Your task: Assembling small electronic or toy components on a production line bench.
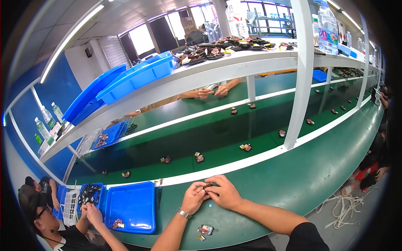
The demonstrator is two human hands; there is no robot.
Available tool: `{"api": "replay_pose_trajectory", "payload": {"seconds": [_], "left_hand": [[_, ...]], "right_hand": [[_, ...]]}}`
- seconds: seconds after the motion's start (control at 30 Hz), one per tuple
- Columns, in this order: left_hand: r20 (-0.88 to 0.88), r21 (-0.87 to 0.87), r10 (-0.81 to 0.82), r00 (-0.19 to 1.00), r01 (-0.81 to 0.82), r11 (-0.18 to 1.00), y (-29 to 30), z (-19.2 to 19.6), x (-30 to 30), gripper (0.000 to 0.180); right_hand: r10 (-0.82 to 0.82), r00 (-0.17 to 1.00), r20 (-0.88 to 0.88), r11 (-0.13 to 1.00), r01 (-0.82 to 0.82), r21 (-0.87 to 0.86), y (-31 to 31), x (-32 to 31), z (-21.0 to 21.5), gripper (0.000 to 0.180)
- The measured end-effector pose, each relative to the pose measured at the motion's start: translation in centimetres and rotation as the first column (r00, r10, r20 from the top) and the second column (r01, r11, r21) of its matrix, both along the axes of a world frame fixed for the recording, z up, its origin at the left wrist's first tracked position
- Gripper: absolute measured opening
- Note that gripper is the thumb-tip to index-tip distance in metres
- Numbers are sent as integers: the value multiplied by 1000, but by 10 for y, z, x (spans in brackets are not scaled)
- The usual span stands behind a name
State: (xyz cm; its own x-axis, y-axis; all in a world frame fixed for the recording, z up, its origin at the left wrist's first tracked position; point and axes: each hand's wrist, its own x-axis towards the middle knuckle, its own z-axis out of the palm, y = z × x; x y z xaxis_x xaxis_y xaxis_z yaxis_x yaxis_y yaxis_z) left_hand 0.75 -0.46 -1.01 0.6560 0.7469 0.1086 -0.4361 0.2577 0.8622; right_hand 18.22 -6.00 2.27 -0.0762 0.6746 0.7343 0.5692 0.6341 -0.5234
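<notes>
A green workbench [268, 188] is seen, with a blue tray [130, 207] at the left. Above its near edge, a small dark part [207, 186] is pinched between the left hand [193, 197] and right hand [225, 191]. It is judged light, rigid, possibly delicate, best held by its edges.

My view is bright and evenly lit. Light comes from ceiling tubes [71, 39] and from windows [142, 38], which blow out to white. The belt [217, 138] under the shelf [217, 69] sits in soft shadow. Fisheye bends straight edges strongly near the rim, corners go black, and far items blur slightly.
</notes>
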Motion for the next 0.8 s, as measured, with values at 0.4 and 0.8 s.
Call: {"api": "replay_pose_trajectory", "payload": {"seconds": [0.4,0.8], "left_hand": [[-5,0,50,999,-50,999,0,-1,3,23],[-36,7,92,995,-92,996,-2,2,3,23]], "right_hand": [[4,1000,-12,997,-5,-71,1,1,3,19],[68,998,15,997,-68,-30,4,4,4,19]]}}
